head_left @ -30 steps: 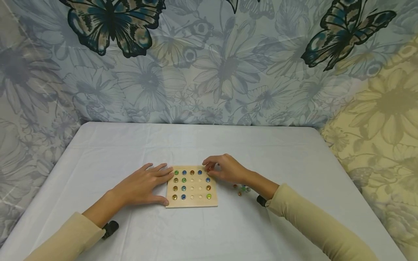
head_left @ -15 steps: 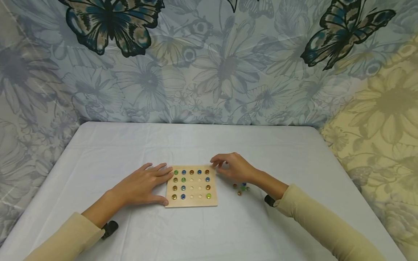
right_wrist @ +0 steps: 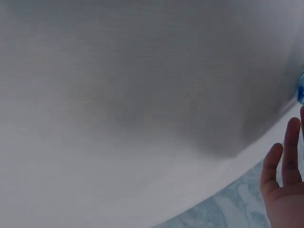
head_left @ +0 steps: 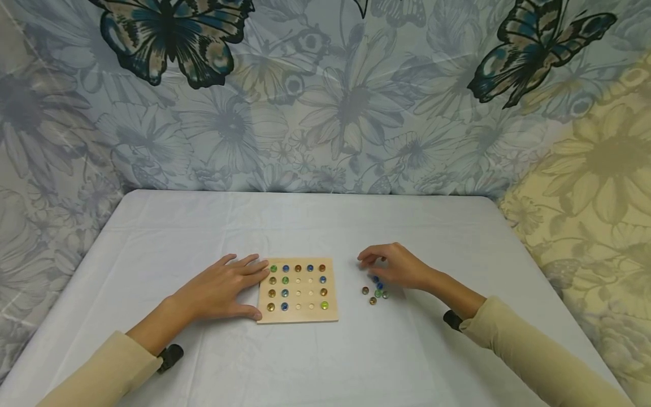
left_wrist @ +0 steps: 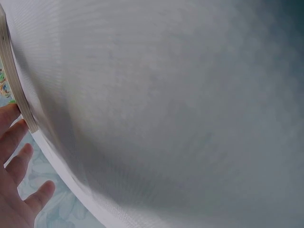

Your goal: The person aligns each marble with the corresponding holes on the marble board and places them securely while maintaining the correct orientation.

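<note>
L sleeve (head_left: 104, 364), w/ a blk device (head_left: 171, 357) at the wrist, leads to the L hand (head_left: 224, 285): fingers spread & fairly straight, thumb well apart from them, resting on the L edge of the wooden board (head_left: 305, 316), thumb at its near L corner. Board lies flat just R of that hand, btwn the 2 hands: 4 rows x 5 cols, 14 seated marbles (head_left: 285, 306), 6 bare hollows in cols 3 & 4, lower 3 rows. Next, R of board & just on the near side of the R hand, loose marbles (head_left: 378, 293) sit bunched on the white table (head_left: 152, 237), some blue, green & brownish. R hand (head_left: 399, 265) hovers by them, thumb & index apart; R wrist cam shows 2 fingers extended. Farther R of it: 2nd blk device (head_left: 451, 320), then R sleeve (head_left: 549, 353). Butterfly-print cloth (head_left: 356, 141) hangs beyond both hands.
</note>
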`<state>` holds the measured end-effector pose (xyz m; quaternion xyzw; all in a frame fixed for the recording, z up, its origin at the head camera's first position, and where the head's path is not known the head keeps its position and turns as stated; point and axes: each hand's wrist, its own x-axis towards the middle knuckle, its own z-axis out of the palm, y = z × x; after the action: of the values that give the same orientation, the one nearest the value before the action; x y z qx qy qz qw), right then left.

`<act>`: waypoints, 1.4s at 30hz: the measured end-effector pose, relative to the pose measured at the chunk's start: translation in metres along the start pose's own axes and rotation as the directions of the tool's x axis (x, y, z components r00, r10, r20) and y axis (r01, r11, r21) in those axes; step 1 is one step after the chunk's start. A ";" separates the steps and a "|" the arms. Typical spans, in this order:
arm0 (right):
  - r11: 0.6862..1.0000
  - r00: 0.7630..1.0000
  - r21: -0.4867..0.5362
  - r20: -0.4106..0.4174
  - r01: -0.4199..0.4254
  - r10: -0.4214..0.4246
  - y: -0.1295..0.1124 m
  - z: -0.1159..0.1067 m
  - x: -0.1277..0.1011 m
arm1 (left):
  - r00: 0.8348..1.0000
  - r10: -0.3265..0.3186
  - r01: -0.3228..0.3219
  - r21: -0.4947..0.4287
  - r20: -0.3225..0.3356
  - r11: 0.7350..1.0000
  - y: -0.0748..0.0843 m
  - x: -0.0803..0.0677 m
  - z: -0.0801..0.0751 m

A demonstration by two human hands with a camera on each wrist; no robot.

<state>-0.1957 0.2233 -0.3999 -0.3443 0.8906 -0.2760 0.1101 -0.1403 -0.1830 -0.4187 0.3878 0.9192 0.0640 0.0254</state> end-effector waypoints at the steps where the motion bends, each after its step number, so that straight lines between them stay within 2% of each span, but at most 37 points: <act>1: 1.000 1.000 0.001 0.004 -0.002 0.002 0.002 -0.001 -0.002 | 1.000 -0.001 0.001 0.000 0.001 1.000 0.000 0.000 0.000; 9: 1.000 1.000 0.028 0.015 -0.012 0.011 0.012 -0.002 -0.014 | 1.000 -0.004 0.004 -0.012 0.005 1.000 0.000 0.000 0.000; 23: 0.994 0.999 0.106 0.040 -0.005 0.001 0.014 0.000 -0.024 | 1.000 -0.011 0.011 -0.007 0.008 1.000 0.002 0.000 -0.002; 42: 0.995 0.998 0.085 0.032 0.055 -0.058 0.013 0.003 -0.024 | 1.000 -0.009 0.009 0.000 0.012 1.000 0.002 0.000 -0.003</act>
<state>-0.1843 0.2458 -0.4098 -0.3691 0.8661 -0.3103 0.1319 -0.1389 -0.1820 -0.4155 0.3840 0.9208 0.0615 0.0312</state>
